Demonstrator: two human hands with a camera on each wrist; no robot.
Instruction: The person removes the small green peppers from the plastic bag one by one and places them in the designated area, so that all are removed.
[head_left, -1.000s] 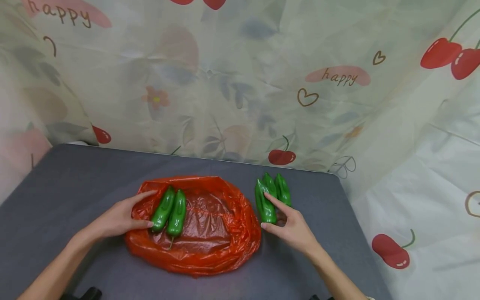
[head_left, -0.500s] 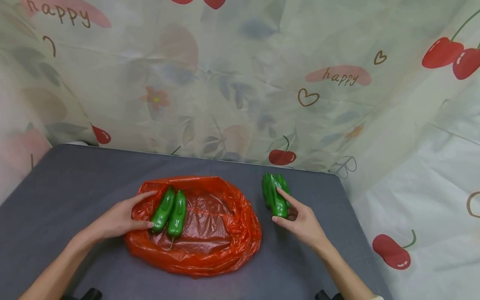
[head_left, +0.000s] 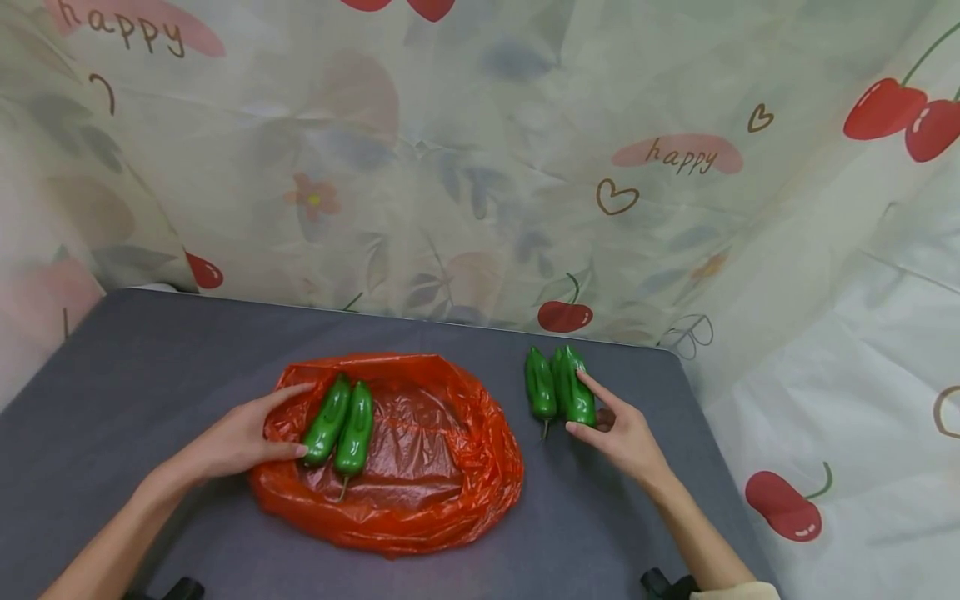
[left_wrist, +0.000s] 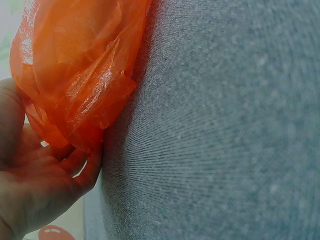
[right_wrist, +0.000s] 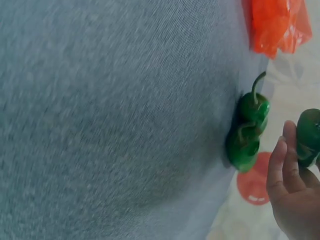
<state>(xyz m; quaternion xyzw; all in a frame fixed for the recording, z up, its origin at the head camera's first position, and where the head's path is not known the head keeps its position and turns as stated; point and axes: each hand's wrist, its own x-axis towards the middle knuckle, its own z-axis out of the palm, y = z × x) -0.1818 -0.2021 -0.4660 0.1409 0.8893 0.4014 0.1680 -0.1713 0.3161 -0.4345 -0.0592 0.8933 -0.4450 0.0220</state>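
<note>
On the left, the left hand (head_left: 236, 435) (left_wrist: 40, 185) grips the side of a red plastic bag (head_left: 390, 533) (left_wrist: 80, 60) with its mouth spread open. Two green peppers (head_left: 327, 421) (head_left: 355, 429) lie inside, near that hand's fingertips. Right of the bag, the right hand (head_left: 626, 437) (right_wrist: 295, 195) pinches a green pepper (head_left: 580, 392) (right_wrist: 309, 131) between thumb and fingers, raised off the table in the right wrist view. Two more peppers (head_left: 540, 385) (right_wrist: 243, 147) lie side by side on the table; the held one partly covers one of them in the head view.
A dark grey cloth covers the table (head_left: 187, 333). Behind it and at the right hang pale printed sheets (head_left: 480, 167) with cherries and hearts. Black devices (head_left: 667, 586) show by the forearms at the lower edge.
The right hand has moved right and slightly back with its pepper, from beside the bag across the other two peppers, uncovering the left one. The left hand and bag look unmoved.
</note>
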